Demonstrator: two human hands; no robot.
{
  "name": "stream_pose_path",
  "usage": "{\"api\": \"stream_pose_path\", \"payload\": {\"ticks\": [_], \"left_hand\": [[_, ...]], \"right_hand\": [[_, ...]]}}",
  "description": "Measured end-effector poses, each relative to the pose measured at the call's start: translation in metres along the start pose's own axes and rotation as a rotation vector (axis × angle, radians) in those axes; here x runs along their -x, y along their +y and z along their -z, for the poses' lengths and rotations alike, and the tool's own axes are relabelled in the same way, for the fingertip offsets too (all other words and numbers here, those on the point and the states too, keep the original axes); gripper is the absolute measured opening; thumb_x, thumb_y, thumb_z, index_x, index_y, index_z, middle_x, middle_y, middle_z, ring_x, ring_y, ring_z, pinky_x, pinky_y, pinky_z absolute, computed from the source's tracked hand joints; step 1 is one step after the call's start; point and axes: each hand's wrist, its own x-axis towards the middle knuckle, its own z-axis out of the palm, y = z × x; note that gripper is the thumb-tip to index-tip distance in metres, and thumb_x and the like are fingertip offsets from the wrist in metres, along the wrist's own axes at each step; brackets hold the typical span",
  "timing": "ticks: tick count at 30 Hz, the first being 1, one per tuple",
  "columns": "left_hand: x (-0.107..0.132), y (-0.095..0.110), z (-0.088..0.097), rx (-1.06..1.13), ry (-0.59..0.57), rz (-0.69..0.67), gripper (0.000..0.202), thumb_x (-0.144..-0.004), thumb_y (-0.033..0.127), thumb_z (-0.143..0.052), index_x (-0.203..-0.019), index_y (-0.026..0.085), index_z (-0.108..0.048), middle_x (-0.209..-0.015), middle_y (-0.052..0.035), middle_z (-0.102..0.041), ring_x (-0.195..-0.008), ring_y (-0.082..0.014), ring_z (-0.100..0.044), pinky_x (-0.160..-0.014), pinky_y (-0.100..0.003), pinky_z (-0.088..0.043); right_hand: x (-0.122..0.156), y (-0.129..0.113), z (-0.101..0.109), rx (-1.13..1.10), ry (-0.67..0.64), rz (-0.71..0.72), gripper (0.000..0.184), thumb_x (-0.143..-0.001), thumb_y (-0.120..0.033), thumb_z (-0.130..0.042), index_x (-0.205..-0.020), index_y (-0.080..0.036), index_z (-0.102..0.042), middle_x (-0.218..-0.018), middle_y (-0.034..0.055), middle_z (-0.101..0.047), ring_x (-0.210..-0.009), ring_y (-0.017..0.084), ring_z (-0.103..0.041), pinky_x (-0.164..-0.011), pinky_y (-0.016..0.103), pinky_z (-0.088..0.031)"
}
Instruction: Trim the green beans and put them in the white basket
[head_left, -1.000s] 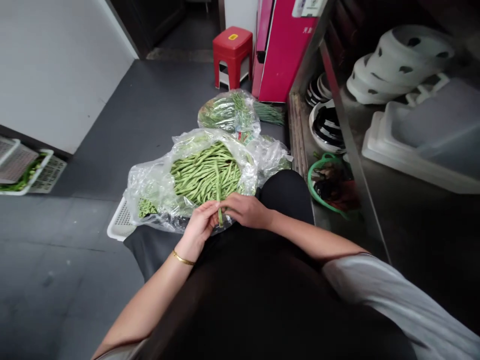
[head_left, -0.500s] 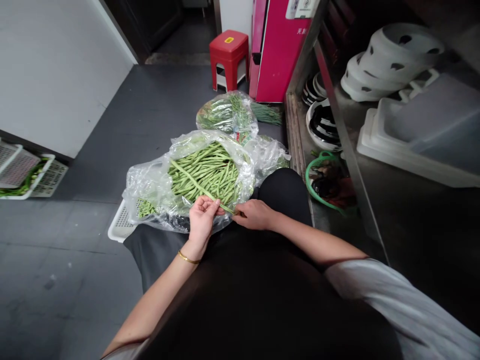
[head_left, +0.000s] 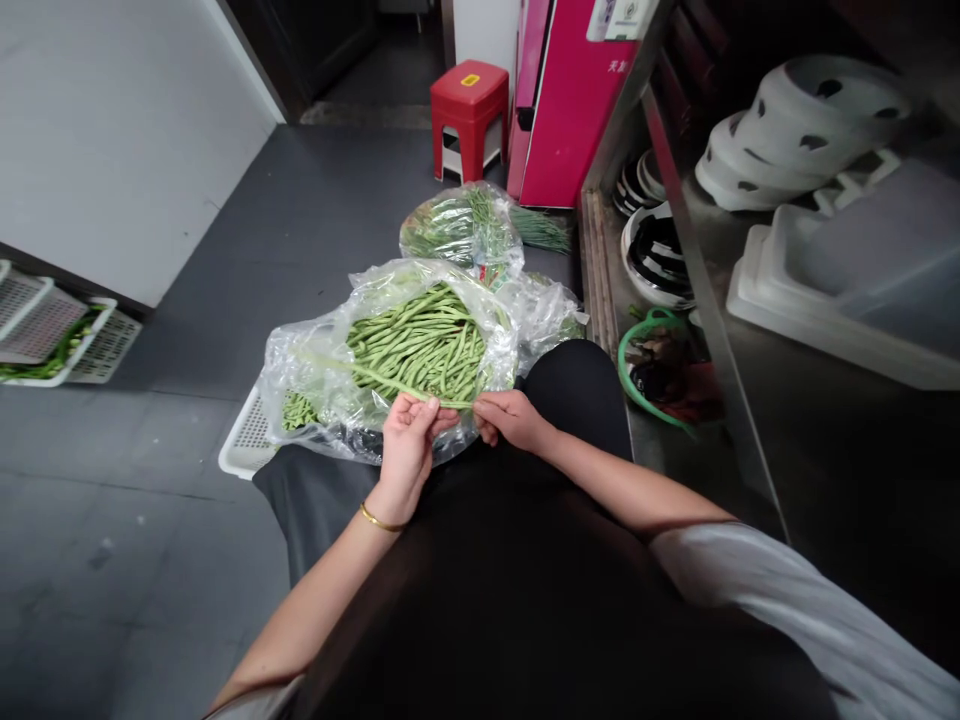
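Observation:
Between my two hands a long green bean (head_left: 379, 378) is stretched, its far end reaching left over the plastic bag. My left hand (head_left: 411, 428), with a gold bangle at the wrist, pinches it between thumb and fingers. The fingers of my right hand (head_left: 511, 418) are closed on its near end, just right of the left fingertips. Right in front of both hands, a heap of long beans (head_left: 424, 335) lies in an opened clear plastic bag (head_left: 300, 350). Cut bean pieces (head_left: 298, 411) show through the plastic in a white basket (head_left: 244, 440) at the left.
Another bag of greens (head_left: 442, 225) lies beyond the beans, before a red stool (head_left: 471, 105) and a pink cabinet (head_left: 577, 110). On the right, a metal shelf holds white containers (head_left: 810, 120), with a green basket (head_left: 626, 370) below. White crates (head_left: 105, 345) stand far left.
The bean in my hands has swung, its far end now pointing further left and lower. My right hand has risen slightly. The view has shifted a little.

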Motion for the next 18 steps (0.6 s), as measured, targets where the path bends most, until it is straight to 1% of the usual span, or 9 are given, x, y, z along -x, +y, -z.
{"api": "stream_pose_path", "payload": {"ticks": [2, 3, 5, 7, 8, 10, 12, 15, 18], "left_hand": [[0.0, 0.003, -0.002, 0.108, -0.017, 0.096, 0.023, -0.068, 0.024, -0.072, -0.074, 0.016, -0.052, -0.064, 0.0004, -0.064, -0.059, -0.0118, -0.062, -0.064, -0.027, -0.054], [0.0, 0.005, -0.001, 0.145, -0.021, 0.129, 0.023, -0.068, 0.023, -0.072, -0.072, 0.016, -0.051, -0.063, 0.0007, -0.063, -0.058, -0.011, -0.061, -0.063, -0.026, -0.054], [0.002, 0.008, 0.0, 0.17, -0.038, 0.16, 0.018, -0.069, 0.021, -0.07, -0.073, 0.016, -0.053, -0.063, 0.0012, -0.062, -0.056, -0.01, -0.059, -0.059, -0.023, -0.052], [0.005, 0.01, 0.003, 0.129, -0.101, 0.155, 0.013, -0.071, 0.019, -0.066, -0.081, 0.016, -0.057, -0.063, 0.0015, -0.06, -0.055, -0.0104, -0.057, -0.056, -0.023, -0.051], [0.007, 0.011, 0.005, 0.096, -0.145, 0.145, 0.014, -0.072, 0.019, -0.064, -0.085, 0.017, -0.059, -0.062, 0.0017, -0.059, -0.054, -0.0108, -0.056, -0.055, -0.024, -0.05], [0.011, 0.012, 0.006, 0.027, -0.24, 0.145, 0.016, -0.073, 0.018, -0.062, -0.088, 0.016, -0.062, -0.056, 0.0026, -0.055, -0.051, -0.0113, -0.053, -0.054, -0.026, -0.049], [0.015, 0.012, 0.006, -0.032, -0.3, 0.173, 0.016, -0.069, 0.017, -0.063, -0.085, 0.014, -0.065, -0.053, 0.0032, -0.052, -0.049, -0.0105, -0.05, -0.052, -0.026, -0.048], [0.018, 0.013, 0.003, -0.105, -0.329, 0.234, 0.016, -0.068, 0.021, -0.066, -0.081, 0.013, -0.066, -0.05, 0.0046, -0.045, -0.045, -0.0088, -0.042, -0.05, -0.026, -0.046], [0.018, 0.013, 0.002, -0.183, -0.328, 0.27, 0.022, -0.075, 0.033, -0.061, -0.076, 0.012, -0.067, -0.044, 0.0052, -0.04, -0.041, -0.0083, -0.039, -0.048, -0.025, -0.044]], "right_hand": [[0.011, -0.014, -0.001, -0.086, 0.013, 0.152, 0.035, -0.092, -0.037, -0.036, -0.071, -0.015, -0.052, -0.059, 0.0003, -0.057, -0.049, 0.009, -0.054, -0.052, 0.021, -0.045], [0.016, -0.023, 0.0, -0.071, -0.024, 0.245, 0.033, -0.092, -0.036, -0.038, -0.073, -0.014, -0.055, -0.065, 0.0026, -0.06, -0.055, 0.009, -0.056, -0.057, 0.022, -0.047], [0.024, -0.037, 0.007, 0.025, -0.218, 0.395, 0.027, -0.09, -0.033, -0.043, -0.079, -0.014, -0.059, -0.077, 0.0055, -0.064, -0.069, 0.011, -0.06, -0.069, 0.024, -0.048], [0.023, -0.041, 0.018, 0.165, -0.449, 0.387, 0.022, -0.083, -0.035, -0.057, -0.087, -0.014, -0.063, -0.084, 0.0057, -0.066, -0.079, 0.013, -0.062, -0.075, 0.025, -0.048], [0.019, -0.039, 0.024, 0.225, -0.499, 0.305, 0.027, -0.077, -0.037, -0.064, -0.091, -0.014, -0.063, -0.084, 0.0048, -0.066, -0.079, 0.014, -0.062, -0.073, 0.025, -0.048], [0.004, -0.03, 0.034, 0.234, -0.407, 0.055, 0.043, -0.073, -0.044, -0.066, -0.102, -0.013, -0.061, -0.076, 0.0025, -0.065, -0.067, 0.013, -0.061, -0.062, 0.024, -0.047], [-0.016, -0.022, 0.038, 0.079, -0.204, -0.108, 0.047, -0.079, -0.046, -0.058, -0.111, -0.012, -0.055, -0.066, -0.0005, -0.061, -0.052, 0.011, -0.056, -0.05, 0.022, -0.044], [-0.039, -0.021, 0.035, -0.114, 0.054, -0.053, 0.035, -0.085, -0.041, -0.049, -0.104, -0.012, -0.053, -0.057, -0.0044, -0.053, -0.042, 0.007, -0.048, -0.043, 0.019, -0.039], [-0.04, -0.03, 0.024, 0.093, 0.194, 0.145, 0.024, -0.086, -0.035, -0.048, -0.091, -0.013, -0.056, -0.059, -0.0026, -0.054, -0.047, 0.008, -0.051, -0.048, 0.02, -0.042]]}}
